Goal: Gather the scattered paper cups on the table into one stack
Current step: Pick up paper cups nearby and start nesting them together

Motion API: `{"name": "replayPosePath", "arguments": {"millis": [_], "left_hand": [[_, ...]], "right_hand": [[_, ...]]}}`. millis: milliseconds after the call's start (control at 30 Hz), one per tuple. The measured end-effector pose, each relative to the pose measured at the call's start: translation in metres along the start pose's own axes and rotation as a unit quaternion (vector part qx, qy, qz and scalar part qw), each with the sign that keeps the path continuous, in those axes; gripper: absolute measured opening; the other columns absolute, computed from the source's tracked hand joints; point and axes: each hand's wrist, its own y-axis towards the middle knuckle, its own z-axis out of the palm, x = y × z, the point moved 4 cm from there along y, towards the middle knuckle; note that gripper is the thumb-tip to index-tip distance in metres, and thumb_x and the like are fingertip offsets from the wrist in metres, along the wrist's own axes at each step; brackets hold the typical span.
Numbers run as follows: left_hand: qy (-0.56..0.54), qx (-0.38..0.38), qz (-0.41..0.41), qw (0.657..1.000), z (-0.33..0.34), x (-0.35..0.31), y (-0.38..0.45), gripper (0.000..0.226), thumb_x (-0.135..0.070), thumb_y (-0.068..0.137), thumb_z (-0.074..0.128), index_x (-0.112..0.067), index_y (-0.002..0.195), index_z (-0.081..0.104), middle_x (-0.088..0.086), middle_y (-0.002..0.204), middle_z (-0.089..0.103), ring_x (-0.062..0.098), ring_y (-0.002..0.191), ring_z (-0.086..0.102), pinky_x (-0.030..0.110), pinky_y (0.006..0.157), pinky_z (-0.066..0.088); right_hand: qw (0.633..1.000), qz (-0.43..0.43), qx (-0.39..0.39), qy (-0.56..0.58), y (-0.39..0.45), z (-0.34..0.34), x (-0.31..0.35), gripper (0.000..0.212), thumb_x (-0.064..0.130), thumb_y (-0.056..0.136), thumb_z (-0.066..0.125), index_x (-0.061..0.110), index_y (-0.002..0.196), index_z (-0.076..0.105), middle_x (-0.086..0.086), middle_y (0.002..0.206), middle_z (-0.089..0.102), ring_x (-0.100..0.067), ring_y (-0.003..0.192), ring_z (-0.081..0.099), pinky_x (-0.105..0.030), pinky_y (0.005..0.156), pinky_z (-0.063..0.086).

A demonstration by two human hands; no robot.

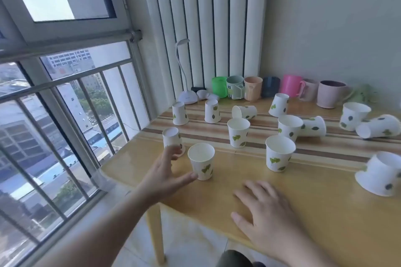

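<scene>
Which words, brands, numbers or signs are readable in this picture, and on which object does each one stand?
No text can be read with certainty.
Grey-green mug in the back row: a dark label patch with light marks, too blurred to read.
Lamp base: a faint mark, too small to read.
Paper cups, for example the upright one by the left hand: only green leaf prints, no words.
Buildings outside the window: no legible sign.

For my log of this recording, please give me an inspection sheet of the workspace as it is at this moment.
Surface: wooden table, striped at the back.
Job's things: paper cups scattered; some upright, some upside down, some lying; no stack yet.
Clutter: plastic mugs along the wall, desk lamp.
Grippers: left hand open around a near upright cup; right hand flat on the table, empty.
Cables: nothing seen.
Surroundings: window railing left, radiator behind.
</scene>
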Motion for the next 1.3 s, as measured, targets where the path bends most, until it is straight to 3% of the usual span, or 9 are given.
{"name": "replayPosePath", "arguments": {"millis": [67,133,200,333,567,800,1000,1133,1300], "left_hand": [[-0.102,0.012,-0.037,0.994,0.016,-0.016,0.011,0.123,-0.089,0.053,0.083,-0.04,0.15,0.026,-0.016,0.143,0.052,0.008,0.13,0.056,0.032,0.107,0.046],[-0.14,0.027,-0.078,0.987,0.033,-0.03,0.018,0.126,-0.075,0.053,0.092,-0.044,0.152,0.021,-0.015,0.139,0.052,0.016,0.126,0.059,0.038,0.107,0.05],[-0.124,0.019,-0.108,0.986,0.044,-0.033,0.022,0.106,-0.065,0.059,0.088,-0.043,0.145,0.031,-0.01,0.13,0.061,0.02,0.122,0.062,0.043,0.106,0.053],[-0.139,0.005,-0.1,0.985,0.054,-0.048,0.025,0.065,-0.057,0.063,0.087,-0.045,0.118,0.053,-0.014,0.116,0.069,0.011,0.112,0.065,0.039,0.095,0.056],[-0.183,0.069,-0.013,0.981,0.113,-0.132,0.02,0.064,-0.058,0.06,0.092,-0.065,0.11,0.054,-0.025,0.103,0.074,-0.001,0.093,0.07,0.031,0.076,0.059],[-0.205,0.148,0.057,0.966,0.199,-0.229,0.005,0.069,-0.059,0.06,0.095,-0.058,0.117,0.056,-0.027,0.11,0.072,-0.003,0.101,0.068,0.028,0.087,0.056],[-0.155,0.171,0.112,0.967,0.243,-0.282,-0.004,0.071,-0.066,0.06,0.093,-0.061,0.119,0.053,-0.029,0.107,0.071,-0.009,0.1,0.063,0.018,0.078,0.049],[-0.095,0.161,0.094,0.978,0.258,-0.271,-0.01,0.082,-0.067,0.061,0.09,-0.048,0.132,0.055,-0.031,0.108,0.068,-0.004,0.101,0.064,0.023,0.08,0.048],[-0.086,0.155,0.09,0.98,0.26,-0.266,-0.01,0.083,-0.073,0.058,0.088,-0.05,0.131,0.056,-0.032,0.105,0.071,-0.008,0.1,0.064,0.023,0.082,0.051]], "right_hand": [[1.0,-0.008,-0.005,0.006,-0.001,0.0,-0.001,0.079,0.081,0.087,0.014,0.048,0.155,0.038,0.021,0.171,0.02,-0.018,0.157,0.011,-0.045,0.127,0.02],[1.0,-0.015,-0.011,0.009,-0.001,-0.001,0.0,0.079,0.08,0.087,0.014,0.046,0.154,0.039,0.019,0.171,0.021,-0.019,0.157,0.011,-0.046,0.127,0.02],[1.0,-0.017,-0.011,0.014,-0.001,0.001,0.001,0.077,0.079,0.089,0.015,0.045,0.154,0.039,0.017,0.173,0.021,-0.021,0.159,0.011,-0.047,0.128,0.017],[0.999,-0.028,-0.01,0.028,-0.004,-0.002,0.0,0.064,0.071,0.099,0.029,0.042,0.155,0.041,0.011,0.175,0.022,-0.024,0.162,0.009,-0.048,0.13,0.013],[0.997,0.049,-0.032,0.044,-0.082,-0.019,-0.103,0.06,0.067,0.103,0.034,0.044,0.158,0.042,0.018,0.175,0.023,-0.013,0.163,0.01,-0.041,0.129,0.019],[0.966,0.243,-0.089,0.025,-0.228,-0.045,-0.257,0.067,0.072,0.098,0.025,0.046,0.156,0.046,0.026,0.169,0.029,-0.007,0.157,0.017,-0.035,0.126,0.028],[0.964,0.238,-0.12,-0.014,-0.231,-0.04,-0.256,0.055,0.059,0.103,0.035,0.042,0.153,0.05,0.019,0.165,0.036,-0.013,0.151,0.026,-0.035,0.12,0.034],[0.964,0.233,-0.131,-0.006,-0.233,-0.039,-0.259,0.051,0.056,0.103,0.04,0.039,0.149,0.055,0.016,0.162,0.042,-0.016,0.147,0.033,-0.035,0.117,0.035],[0.965,0.226,-0.132,-0.009,-0.233,-0.04,-0.26,0.052,0.057,0.102,0.037,0.041,0.149,0.053,0.017,0.161,0.04,-0.015,0.145,0.031,-0.035,0.117,0.035]]}}
